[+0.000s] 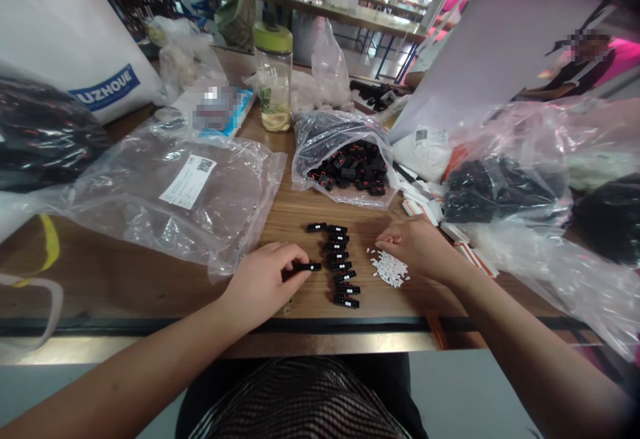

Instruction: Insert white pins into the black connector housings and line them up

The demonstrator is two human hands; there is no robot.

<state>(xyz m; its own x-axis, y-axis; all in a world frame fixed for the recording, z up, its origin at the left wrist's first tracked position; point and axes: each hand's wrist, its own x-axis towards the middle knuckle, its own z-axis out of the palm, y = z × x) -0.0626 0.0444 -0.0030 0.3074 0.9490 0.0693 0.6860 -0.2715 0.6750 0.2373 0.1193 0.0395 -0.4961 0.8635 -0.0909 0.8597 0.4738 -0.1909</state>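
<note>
My left hand pinches a small black connector housing with a pale dot on its face, low over the wooden table. Just right of it, several like black connectors lie in a rough column, most showing two white dots. One more connector lies apart at the column's upper left. My right hand is at the upper right edge of a pile of tiny white plugs. Its thumb and fingertips are pressed together; whatever they hold is too small to make out.
Behind the column an open clear bag holds many black connectors. A flattened clear bag with a label covers the table's left. A bottle with a green lid stands at the back. More filled bags crowd the right. Another person is far right.
</note>
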